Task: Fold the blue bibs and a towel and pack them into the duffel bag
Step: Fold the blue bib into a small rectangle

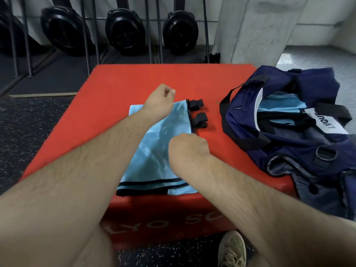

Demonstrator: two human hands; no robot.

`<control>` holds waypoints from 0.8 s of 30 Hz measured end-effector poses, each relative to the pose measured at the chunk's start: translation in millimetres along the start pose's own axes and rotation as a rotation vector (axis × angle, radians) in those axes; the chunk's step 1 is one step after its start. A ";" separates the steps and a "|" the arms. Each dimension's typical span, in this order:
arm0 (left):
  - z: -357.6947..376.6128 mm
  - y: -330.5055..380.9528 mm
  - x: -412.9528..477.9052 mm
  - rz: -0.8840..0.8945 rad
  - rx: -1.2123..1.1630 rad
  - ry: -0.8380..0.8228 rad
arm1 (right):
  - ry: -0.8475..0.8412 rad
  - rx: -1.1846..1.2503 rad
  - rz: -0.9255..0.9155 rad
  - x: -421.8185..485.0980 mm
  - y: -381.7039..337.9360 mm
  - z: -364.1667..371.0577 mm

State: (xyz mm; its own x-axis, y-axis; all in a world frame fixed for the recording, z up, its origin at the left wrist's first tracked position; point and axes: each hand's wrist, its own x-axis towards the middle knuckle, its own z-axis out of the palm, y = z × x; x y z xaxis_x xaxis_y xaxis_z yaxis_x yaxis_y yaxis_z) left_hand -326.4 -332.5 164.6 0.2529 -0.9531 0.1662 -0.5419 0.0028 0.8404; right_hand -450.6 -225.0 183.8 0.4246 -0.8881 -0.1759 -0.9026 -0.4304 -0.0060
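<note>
A light blue mesh bib (pixel 154 151) with black trim lies flat on the red box (pixel 107 112); two black straps (pixel 198 114) stick out from its right edge. My left hand (pixel 160 97) hovers over the bib's far edge, fingers curled, with no fabric visible in it. My right hand (pixel 187 149) is curled down on the bib's right edge, its fingertips hidden underneath. The navy duffel bag (pixel 300 120) lies unzipped at the right of the box, and folded light blue bibs (pixel 279 106) show inside it.
The red box stands on dark speckled floor. Black fan-like machines (pixel 123 31) on metal rails line the back wall, and a concrete pillar (pixel 256 29) rises behind the bag. My shoe (pixel 232 249) is on the floor in front of the box.
</note>
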 end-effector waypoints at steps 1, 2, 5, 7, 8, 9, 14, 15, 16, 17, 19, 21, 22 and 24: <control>-4.6 -7.1 0.0 0.018 0.097 0.023 | 0.016 -0.041 0.009 4.3 -6.1 -0.1; -9.0 -15.3 -0.2 0.040 0.203 0.036 | 0.039 -0.030 0.032 17.1 -6.1 2.6; -14.3 -43.1 2.1 0.055 0.459 0.001 | 0.174 0.057 0.049 54.1 -1.8 1.1; -13.4 -59.3 1.6 0.030 0.567 -0.026 | 0.237 0.104 0.047 83.9 7.9 9.2; -11.8 -64.2 -0.3 0.023 0.611 -0.066 | 0.224 0.119 0.017 94.8 9.6 13.6; -9.7 -66.6 -2.8 0.017 0.646 -0.126 | 0.213 0.122 -0.031 104.7 10.8 20.2; -2.7 -68.1 -6.7 -0.018 0.768 -0.286 | 0.162 0.098 0.003 137.3 16.2 42.5; -2.4 -71.3 -4.6 -0.020 0.776 -0.288 | 0.165 0.098 0.049 141.8 19.7 44.9; -3.1 -72.9 -3.1 -0.023 0.791 -0.290 | 0.157 0.098 0.093 144.8 23.0 45.5; -4.8 -74.9 -1.1 -0.029 0.803 -0.292 | 0.154 0.104 0.115 147.6 27.2 46.4; -7.6 -77.8 2.0 -0.027 0.826 -0.291 | 0.137 0.130 0.126 149.3 32.2 46.8; -8.5 -77.2 3.0 -0.020 0.827 -0.288 | 0.119 0.108 0.119 147.5 33.4 45.7; -8.5 -76.0 2.5 -0.014 0.823 -0.283 | 0.125 0.077 0.113 146.7 32.2 44.6; -9.1 -70.5 -0.3 0.000 0.809 -0.258 | 0.143 0.018 0.077 144.8 26.3 40.6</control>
State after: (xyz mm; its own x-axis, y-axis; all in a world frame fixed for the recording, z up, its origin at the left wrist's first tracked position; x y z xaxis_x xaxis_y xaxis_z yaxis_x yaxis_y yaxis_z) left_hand -280.9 -329.6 110.1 0.1157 -0.9925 -0.0393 -0.9730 -0.1212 0.1963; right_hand -415.7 -358.4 118.2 0.3587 -0.9328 -0.0343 -0.9334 -0.3584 -0.0159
